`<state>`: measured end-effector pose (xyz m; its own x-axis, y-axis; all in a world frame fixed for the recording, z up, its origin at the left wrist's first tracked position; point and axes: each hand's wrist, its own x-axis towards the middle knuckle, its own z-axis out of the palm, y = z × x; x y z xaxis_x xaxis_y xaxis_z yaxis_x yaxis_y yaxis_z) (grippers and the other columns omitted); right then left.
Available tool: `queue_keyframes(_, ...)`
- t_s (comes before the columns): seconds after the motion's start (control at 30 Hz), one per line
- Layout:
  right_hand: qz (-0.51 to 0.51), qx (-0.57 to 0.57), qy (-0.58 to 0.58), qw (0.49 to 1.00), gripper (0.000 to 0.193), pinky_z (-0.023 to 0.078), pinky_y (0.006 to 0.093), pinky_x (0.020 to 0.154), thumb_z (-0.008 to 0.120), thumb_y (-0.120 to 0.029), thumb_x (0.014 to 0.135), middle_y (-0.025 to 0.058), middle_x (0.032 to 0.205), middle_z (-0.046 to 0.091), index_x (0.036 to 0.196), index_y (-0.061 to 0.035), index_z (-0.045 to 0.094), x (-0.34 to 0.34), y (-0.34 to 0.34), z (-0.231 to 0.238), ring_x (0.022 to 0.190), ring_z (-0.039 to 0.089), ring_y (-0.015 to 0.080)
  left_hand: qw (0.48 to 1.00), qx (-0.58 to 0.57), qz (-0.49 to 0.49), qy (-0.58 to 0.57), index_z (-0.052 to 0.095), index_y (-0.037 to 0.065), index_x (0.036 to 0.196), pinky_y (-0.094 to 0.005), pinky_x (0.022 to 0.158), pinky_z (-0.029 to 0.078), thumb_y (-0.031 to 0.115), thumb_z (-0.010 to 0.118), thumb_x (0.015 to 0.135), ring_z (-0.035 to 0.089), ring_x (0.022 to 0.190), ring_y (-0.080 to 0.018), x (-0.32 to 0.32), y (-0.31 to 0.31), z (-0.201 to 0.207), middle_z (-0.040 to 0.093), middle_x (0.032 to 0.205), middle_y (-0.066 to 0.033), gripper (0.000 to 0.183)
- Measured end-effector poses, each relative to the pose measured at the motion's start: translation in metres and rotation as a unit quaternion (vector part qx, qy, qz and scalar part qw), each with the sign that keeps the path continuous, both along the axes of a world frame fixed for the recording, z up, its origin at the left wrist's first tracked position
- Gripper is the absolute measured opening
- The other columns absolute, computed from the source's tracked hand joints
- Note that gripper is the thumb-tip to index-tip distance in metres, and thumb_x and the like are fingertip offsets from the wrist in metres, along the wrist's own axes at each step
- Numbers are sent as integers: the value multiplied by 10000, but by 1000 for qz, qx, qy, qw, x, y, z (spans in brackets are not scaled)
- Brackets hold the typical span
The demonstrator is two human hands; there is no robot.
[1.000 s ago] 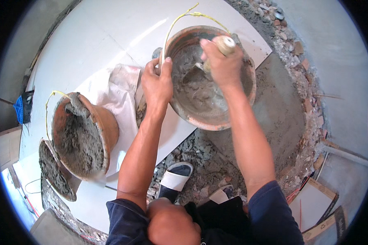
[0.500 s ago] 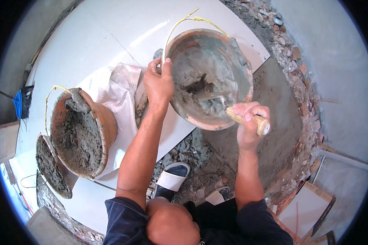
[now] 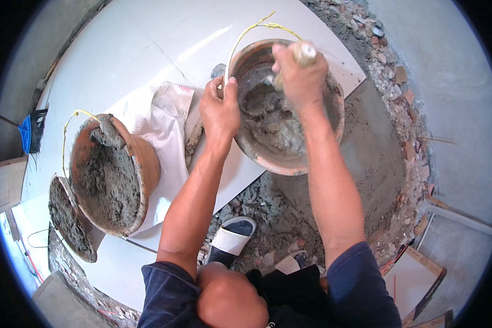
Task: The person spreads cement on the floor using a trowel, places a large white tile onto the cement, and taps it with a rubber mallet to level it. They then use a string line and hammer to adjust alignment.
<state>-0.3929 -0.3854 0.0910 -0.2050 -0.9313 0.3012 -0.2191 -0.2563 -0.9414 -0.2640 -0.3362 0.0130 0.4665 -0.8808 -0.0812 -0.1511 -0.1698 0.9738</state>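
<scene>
My left hand [image 3: 220,109] is closed at the left edge of a clay-coloured bucket [image 3: 268,164], its thumb and fingers around the foot of the yellow-and-white wire handle [image 3: 236,46]. Wet grey cement mix [image 3: 281,131] lies inside, with a hollow in it. Over the bucket's far side, my right hand [image 3: 306,82] is wrapped round the wooden handle of a trowel [image 3: 304,53], slightly blurred. Hand and forearm hide most of the trowel's blade, which points down into the mix.
To the left, a second bucket [image 3: 150,164] of thicker mortar leans beside a mortar-filled pan [image 3: 71,224]. A white cloth [image 3: 161,117] lies on the large pale tiles [image 3: 142,44]. Smoothed mortar [image 3: 374,142] and rubble [image 3: 407,109] border the right wall; my sandalled foot [image 3: 232,238] is below.
My right hand has swung the trowel from the bucket's near right rim to its far side. The mix has shifted and its hollow has changed shape. My left hand keeps its hold.
</scene>
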Motion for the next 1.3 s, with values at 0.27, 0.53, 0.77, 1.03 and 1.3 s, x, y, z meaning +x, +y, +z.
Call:
queue_keyframes(0.27,-49,-56,-87,993,141,503,296,646,667,-77,825,71,762,615,804,-31,535,-43,100,-33,688,596,122,1000,7,-4,10,600,-91,1143,-350,769,487,320,588,909,636,801,-238,1,0,3,678,883,-199,473)
queue_keyframes(0.53,-3,-140,-69,988,167,521,332,703,628,-56,843,118,799,609,879,-32,466,-64,127,10,727,608,162,999,-13,8,-38,602,-91,1141,-364,752,485,321,590,905,631,777,-245,0,-1,1,673,871,-203,475)
queue_keyframes(0.77,-101,20,41,994,81,524,299,643,670,-51,844,40,739,629,837,-52,590,-37,91,20,679,609,115,1000,2,-1,-8,601,-89,1145,-377,779,489,310,587,909,652,813,-276,0,1,6,680,902,-233,464)
queue_keyframes(1.03,-57,-122,-57,989,81,526,310,646,653,-47,834,76,738,633,840,-65,575,-60,112,43,667,620,136,999,10,-12,29,599,-92,1151,-376,823,491,315,593,907,662,875,-285,0,1,1,681,942,-242,475)
queue_keyframes(1.3,-78,-76,-24,994,147,496,261,572,705,-163,822,60,643,633,778,-63,606,-59,65,47,578,604,112,999,-34,-5,12,594,-105,1140,-359,790,486,306,599,904,642,832,-251,2,-2,0,676,918,-221,474)
